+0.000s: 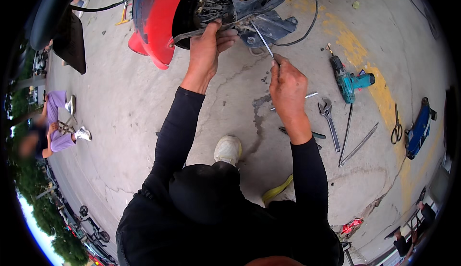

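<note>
My left hand (209,45) is at the scooter's wheel hub (216,2), its thumb over a dark flat strip (185,36) and its fingers curled beneath it. The strip runs from the red fender (156,18) toward the hub. In my right hand (288,81) is a thin metal rod like a screwdriver (262,39); the fist hides its grip end. The rod's tip meets the dirty black bracket (269,28) beside the hub. My hand covers part of a second silver rod (307,96) on the ground.
On the concrete at right lie an adjustable wrench (329,122), a teal power drill (349,81), pliers (318,135), a long thin metal bar (360,143), scissors (396,130) and a blue tool (419,129). A person in purple trousers (58,122) sits at far left.
</note>
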Motion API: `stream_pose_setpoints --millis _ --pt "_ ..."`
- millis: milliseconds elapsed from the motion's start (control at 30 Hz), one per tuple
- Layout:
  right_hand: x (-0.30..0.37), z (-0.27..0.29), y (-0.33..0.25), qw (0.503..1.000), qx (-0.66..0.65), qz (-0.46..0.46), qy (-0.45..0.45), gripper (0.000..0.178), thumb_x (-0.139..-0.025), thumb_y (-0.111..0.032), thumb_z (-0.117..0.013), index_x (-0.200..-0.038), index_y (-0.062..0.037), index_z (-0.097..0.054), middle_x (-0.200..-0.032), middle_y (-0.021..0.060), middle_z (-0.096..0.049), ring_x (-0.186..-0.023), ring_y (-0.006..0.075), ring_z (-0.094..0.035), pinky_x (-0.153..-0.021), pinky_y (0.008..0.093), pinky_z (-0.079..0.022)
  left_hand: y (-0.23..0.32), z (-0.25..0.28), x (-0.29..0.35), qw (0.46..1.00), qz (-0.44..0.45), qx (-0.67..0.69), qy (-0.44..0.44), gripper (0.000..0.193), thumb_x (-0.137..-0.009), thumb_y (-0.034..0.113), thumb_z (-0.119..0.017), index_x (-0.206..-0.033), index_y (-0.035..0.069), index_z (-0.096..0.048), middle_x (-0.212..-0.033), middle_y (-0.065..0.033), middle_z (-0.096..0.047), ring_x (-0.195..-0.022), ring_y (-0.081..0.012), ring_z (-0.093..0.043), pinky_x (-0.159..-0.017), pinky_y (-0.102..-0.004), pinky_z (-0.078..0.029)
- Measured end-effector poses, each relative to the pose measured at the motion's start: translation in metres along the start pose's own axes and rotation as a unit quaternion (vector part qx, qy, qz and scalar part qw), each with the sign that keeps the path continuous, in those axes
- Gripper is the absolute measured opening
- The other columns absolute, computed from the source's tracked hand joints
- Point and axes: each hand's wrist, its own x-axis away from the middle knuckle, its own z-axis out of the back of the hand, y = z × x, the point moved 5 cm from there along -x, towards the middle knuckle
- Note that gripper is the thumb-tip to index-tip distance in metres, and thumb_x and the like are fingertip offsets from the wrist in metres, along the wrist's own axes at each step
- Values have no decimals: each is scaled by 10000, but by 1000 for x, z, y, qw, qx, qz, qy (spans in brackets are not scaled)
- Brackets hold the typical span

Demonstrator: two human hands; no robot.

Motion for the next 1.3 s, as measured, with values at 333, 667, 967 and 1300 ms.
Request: stream_pose_setpoints --millis 333,667,967,1300 --pt "-2 2 -1 995 79 63 18 198 -845 -21 -638 -1042 -1 -648 -761 137 -637 -697 304 -646 -594 395 -529 -4 -3 -3 997 12 69 -42 322 -975 270 -533 -1136 -9 -550 -1004 -206 -675 -896 -300 -689 -842 -376 -552" --pt "-6 7 -10 991 113 76 -5 161 -878 -13 -641 -1037 -7 -664 -802 163 -664 -698 331 -657 -594 384 -528 -10 -9 1 990 -12 138 -9 312 -963 245 -539 -1126 -20 -553 -1152 -176 -631 -1068 -279 -635 -975 -422 -504" --pt "1 -14 29 893 -352 -273 -60 144 -959 -127 -631 -961 14 -662 -707 64 -641 -548 146 -541 -528 276 -436 -14 -8 -1 988 -29 152 -7 303 -965 218 -543 -1128 -37 -545 -1169 -180 -618 -1088 -298 -627 -1028 -424 -480" --pt "5 -26 42 712 -576 -393 -83 269 -942 -187 -682 -1039 60 -638 -707 21 -559 -563 69 -447 -515 236 -367 -14 -11 3 996 10 92 4 437 -978 372 -572 -1155 -27 -557 -1116 -144 -637 -987 -243 -651 -883 -356 -511"
